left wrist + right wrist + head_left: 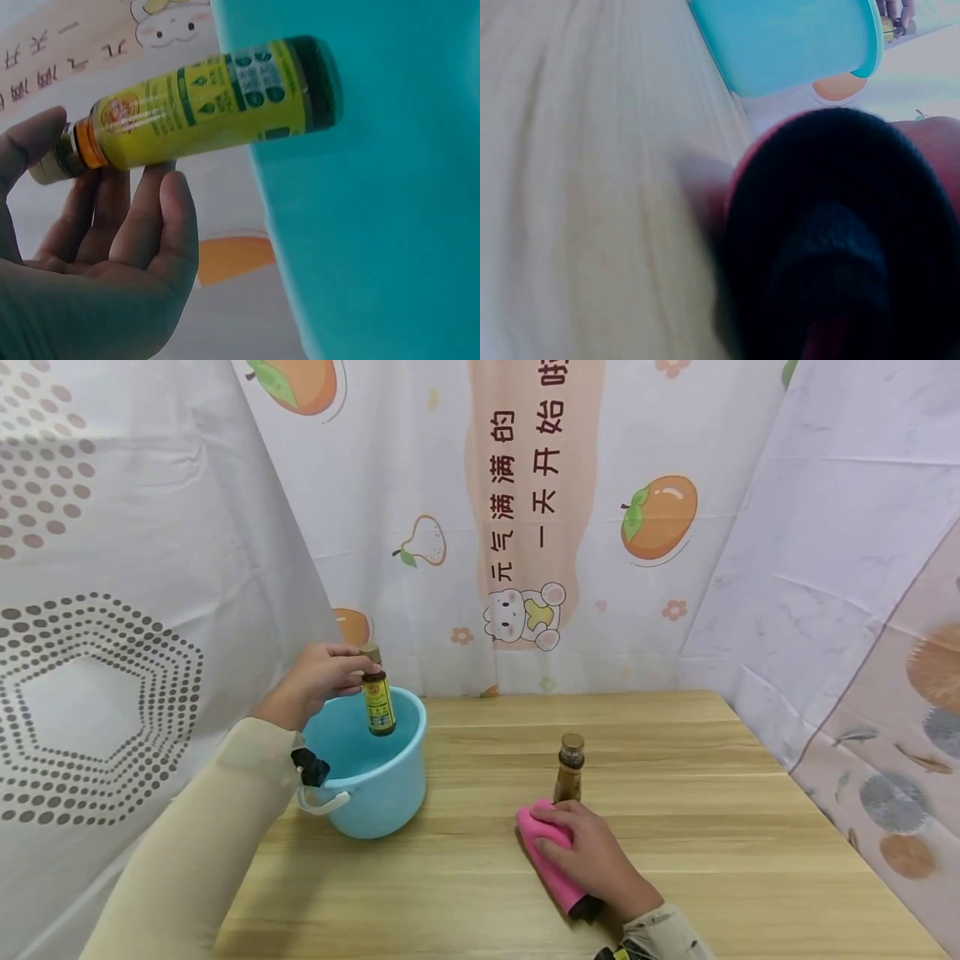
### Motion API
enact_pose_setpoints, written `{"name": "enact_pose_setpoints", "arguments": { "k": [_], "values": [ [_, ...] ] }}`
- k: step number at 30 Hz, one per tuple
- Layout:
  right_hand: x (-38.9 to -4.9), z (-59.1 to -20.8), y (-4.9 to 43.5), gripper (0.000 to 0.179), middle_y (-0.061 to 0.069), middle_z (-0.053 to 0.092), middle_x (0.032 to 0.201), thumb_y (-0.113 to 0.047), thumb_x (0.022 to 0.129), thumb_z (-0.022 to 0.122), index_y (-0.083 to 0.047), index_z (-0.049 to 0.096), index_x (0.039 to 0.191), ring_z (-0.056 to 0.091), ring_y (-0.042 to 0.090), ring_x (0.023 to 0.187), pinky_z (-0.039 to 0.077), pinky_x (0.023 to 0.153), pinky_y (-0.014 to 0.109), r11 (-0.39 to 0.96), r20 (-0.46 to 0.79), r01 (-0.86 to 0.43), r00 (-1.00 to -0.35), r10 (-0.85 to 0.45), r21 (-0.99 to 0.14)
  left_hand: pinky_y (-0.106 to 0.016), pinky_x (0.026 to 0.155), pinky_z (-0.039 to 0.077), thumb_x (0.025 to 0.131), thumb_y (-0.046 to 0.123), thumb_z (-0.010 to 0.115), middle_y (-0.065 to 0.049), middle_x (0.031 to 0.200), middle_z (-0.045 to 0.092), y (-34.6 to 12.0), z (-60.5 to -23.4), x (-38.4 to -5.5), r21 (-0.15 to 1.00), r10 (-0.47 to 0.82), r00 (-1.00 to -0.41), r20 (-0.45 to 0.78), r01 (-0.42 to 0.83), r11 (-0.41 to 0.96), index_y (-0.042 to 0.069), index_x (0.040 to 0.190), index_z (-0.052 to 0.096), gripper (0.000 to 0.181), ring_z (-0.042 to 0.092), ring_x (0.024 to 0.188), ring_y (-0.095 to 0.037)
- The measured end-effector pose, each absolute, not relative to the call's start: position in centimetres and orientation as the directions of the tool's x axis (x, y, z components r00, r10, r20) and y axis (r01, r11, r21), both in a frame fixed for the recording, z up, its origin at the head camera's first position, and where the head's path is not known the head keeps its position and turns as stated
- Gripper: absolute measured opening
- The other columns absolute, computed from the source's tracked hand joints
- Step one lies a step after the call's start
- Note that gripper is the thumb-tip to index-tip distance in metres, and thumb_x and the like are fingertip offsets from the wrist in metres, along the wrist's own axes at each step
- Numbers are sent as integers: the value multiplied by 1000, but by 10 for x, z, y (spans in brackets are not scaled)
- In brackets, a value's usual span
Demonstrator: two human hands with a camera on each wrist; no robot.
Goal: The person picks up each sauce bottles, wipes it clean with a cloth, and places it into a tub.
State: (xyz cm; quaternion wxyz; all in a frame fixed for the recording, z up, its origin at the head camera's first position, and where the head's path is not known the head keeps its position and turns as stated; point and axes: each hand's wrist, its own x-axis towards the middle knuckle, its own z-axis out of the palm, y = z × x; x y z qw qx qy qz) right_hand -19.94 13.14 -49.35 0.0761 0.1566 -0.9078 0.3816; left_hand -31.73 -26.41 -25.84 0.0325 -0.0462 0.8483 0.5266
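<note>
My left hand [324, 675] pinches a small bottle [378, 703] by its gold cap and neck. Its yellow-green label shows clearly, and its dark base hangs over the mouth of a light blue bucket [382, 806]. In the left wrist view the thumb lies at the cap of the bottle [202, 105], with the fingers beneath it. My right hand [592, 852] grips a pink, rolled soft item [551, 864] with a black end, low over the table. Just beyond that hand stands a brown bottle [568, 777] with a bronze cap, its lower part hidden.
The wooden table [465, 893] spreads between the bucket and the right hand. A white handle [324, 806] hangs at the bucket's near side. Printed curtains [420, 460] enclose the table at the back and sides.
</note>
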Motion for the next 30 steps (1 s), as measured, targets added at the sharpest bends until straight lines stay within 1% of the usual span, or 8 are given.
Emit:
{"name": "enact_pose_setpoints", "arguments": {
  "k": [2, 5, 7, 9, 12, 18, 24, 30],
  "values": [
    [-199, -494, 131, 38, -8, 66, 124, -33, 90, 82, -37, 73, 127, 60, 9, 97, 52, 79, 24, 657, 255, -339, -941, -224, -674, -38, 106, 54, 94, 33, 77, -13, 137, 63, -267, -261, -321, 888, -50, -990, -134, -142, 438, 7, 139, 59, 55, 65, 121, -29],
    [-199, -495, 132, 39, -7, 66, 124, -33, 89, 82, -37, 73, 127, 60, 9, 97, 52, 78, 24, 659, 248, -332, -943, -220, -675, -39, 108, 52, 94, 33, 77, -17, 146, 57, -270, -265, -324, 885, -50, -986, -158, -164, 435, 6, 145, 54, 62, 61, 130, -34],
    [-199, -495, 132, 39, -7, 66, 124, -32, 90, 82, -36, 73, 127, 60, 10, 96, 51, 78, 24, 657, 249, -333, -943, -221, -677, -40, 109, 52, 94, 32, 78, -18, 149, 55, -273, -268, -327, 889, -51, -986, -161, -168, 425, 7, 147, 51, 64, 59, 133, -36],
    [-198, -494, 132, 39, -7, 66, 124, -32, 89, 82, -36, 73, 127, 60, 10, 96, 51, 78, 24, 657, 249, -332, -943, -219, -677, -40, 109, 52, 94, 33, 78, -18, 149, 56, -274, -270, -331, 888, -50, -985, -163, -169, 428, 7, 147, 53, 64, 59, 133, -36],
    [-198, -494, 131, 39, -7, 66, 123, -31, 89, 82, -36, 74, 127, 59, 10, 95, 51, 77, 24, 651, 255, -335, -942, -218, -681, -40, 109, 52, 93, 33, 79, -17, 148, 57, -276, -275, -335, 886, -55, -983, -173, -179, 428, 8, 143, 56, 61, 59, 133, -35],
    [-199, -494, 130, 39, -8, 66, 121, -30, 88, 82, -34, 74, 126, 59, 9, 94, 51, 77, 23, 646, 259, -345, -939, -228, -681, -40, 111, 51, 93, 32, 80, -16, 146, 58, -281, -285, -339, 869, -48, -977, -209, -208, 450, 9, 141, 58, 58, 60, 128, -34],
    [-199, -494, 130, 39, -8, 65, 122, -29, 89, 82, -34, 74, 127, 59, 9, 95, 51, 78, 23, 647, 247, -337, -942, -230, -684, -41, 107, 54, 90, 30, 83, -14, 136, 67, -284, -293, -340, 829, -12, -976, -219, -192, 526, 8, 136, 64, 55, 66, 121, -31],
    [-200, -493, 131, 39, -8, 65, 122, -30, 89, 81, -35, 73, 127, 59, 9, 97, 51, 79, 24, 650, 241, -334, -943, -231, -683, -47, 108, 53, 88, 27, 85, -10, 127, 72, -283, -299, -340, 800, 22, -965, -260, -202, 565, 6, 132, 67, 52, 65, 124, -34]
  ]
}}
